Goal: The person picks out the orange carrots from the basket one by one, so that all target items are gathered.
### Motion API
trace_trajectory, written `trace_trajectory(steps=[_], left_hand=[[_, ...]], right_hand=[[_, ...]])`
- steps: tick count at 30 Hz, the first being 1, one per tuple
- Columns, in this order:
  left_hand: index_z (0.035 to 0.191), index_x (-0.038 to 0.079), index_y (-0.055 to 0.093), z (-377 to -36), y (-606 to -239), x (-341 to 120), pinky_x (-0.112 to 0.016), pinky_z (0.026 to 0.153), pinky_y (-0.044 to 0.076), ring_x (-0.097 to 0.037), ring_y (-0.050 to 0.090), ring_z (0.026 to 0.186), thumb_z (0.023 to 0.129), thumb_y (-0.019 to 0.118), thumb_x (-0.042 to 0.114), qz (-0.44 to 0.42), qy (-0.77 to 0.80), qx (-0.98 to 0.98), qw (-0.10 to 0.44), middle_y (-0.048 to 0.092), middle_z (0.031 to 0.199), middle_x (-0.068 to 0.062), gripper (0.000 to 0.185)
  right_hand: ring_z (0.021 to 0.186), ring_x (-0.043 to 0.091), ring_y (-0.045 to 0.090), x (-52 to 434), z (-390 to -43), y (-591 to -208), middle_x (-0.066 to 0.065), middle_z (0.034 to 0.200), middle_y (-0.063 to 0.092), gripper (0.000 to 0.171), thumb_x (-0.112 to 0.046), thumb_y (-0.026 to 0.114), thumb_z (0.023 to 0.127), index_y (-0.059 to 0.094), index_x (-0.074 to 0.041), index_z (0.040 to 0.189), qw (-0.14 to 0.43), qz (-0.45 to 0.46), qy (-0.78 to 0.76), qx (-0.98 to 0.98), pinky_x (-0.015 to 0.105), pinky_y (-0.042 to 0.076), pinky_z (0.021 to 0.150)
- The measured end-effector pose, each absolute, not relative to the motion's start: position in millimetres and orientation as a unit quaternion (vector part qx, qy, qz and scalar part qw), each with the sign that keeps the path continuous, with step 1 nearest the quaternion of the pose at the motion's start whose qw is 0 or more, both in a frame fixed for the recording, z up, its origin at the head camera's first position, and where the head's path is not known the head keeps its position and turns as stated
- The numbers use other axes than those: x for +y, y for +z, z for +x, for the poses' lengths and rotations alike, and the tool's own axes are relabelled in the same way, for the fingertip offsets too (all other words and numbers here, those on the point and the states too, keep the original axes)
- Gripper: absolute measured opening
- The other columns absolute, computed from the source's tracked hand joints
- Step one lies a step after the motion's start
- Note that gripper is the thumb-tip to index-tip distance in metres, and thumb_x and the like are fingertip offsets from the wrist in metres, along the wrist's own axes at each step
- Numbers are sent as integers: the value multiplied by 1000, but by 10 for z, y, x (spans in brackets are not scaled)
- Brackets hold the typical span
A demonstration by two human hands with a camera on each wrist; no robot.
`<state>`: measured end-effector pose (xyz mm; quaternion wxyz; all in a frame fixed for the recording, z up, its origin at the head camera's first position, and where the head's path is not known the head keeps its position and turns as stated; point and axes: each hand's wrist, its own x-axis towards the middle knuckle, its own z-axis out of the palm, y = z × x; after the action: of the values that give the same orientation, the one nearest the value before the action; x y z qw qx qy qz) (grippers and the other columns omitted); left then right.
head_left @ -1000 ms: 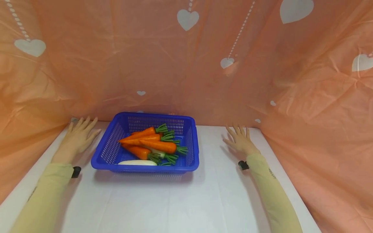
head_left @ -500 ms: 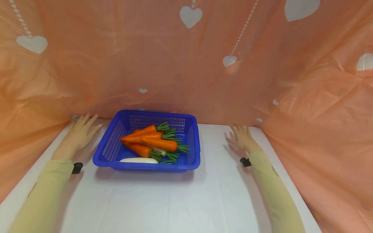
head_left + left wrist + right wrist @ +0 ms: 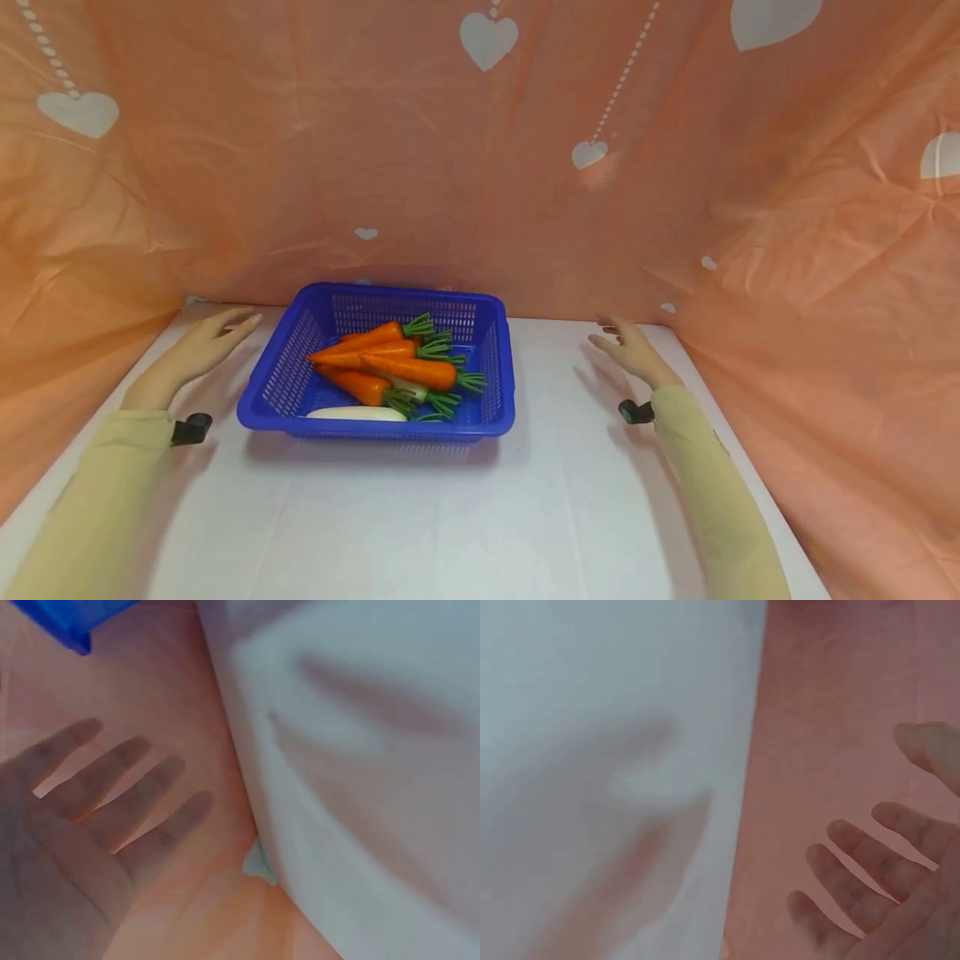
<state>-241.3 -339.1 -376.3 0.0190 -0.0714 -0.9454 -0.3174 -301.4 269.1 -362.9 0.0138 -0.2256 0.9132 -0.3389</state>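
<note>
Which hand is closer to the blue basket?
Left: the left hand is just left of the blue basket; the right hand is farther off, to its right.

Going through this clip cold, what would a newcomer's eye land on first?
Probably the blue basket, left of centre on the white table, with bright orange carrots piled inside. Next, the left hand and right hand, holding nothing, on either side of it. Behind hangs an orange cloth with white hearts.

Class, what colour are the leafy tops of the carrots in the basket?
The carrot tops are green, clearest in the head view.
</note>
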Motion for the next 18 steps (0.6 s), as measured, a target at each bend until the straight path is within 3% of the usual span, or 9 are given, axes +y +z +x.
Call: trace_trajectory(steps=[5,11,18], left_hand=[[133,-8,29,-2355,-3719,-3381,-58,81,37,-51,38,109,94,39,34,-94,-376,-922,-4,34,128,-32,57],[134,-10,20,-2262,-3677,-3402,-42,76,47,-49,43,105,97,33,31,-99,-448,-886,-70,32,127,-35,57],[132,-11,23,-2220,-3665,-3409,-32,74,49,-31,56,97,97,33,30,-107,-497,-857,-88,43,119,-25,55]], right_hand=[[116,36,40,2843,-3284,-3786,21,126,43,53,-27,52,90,34,-4,135,7,-217,-409,886,47,33,93],[115,30,42,2661,-3254,-3687,14,126,45,46,-25,50,91,38,-13,133,10,-204,-494,845,45,34,93],[112,28,46,2392,-3171,-3497,10,124,45,42,-23,48,92,39,-12,131,49,-239,-569,785,38,36,93]])
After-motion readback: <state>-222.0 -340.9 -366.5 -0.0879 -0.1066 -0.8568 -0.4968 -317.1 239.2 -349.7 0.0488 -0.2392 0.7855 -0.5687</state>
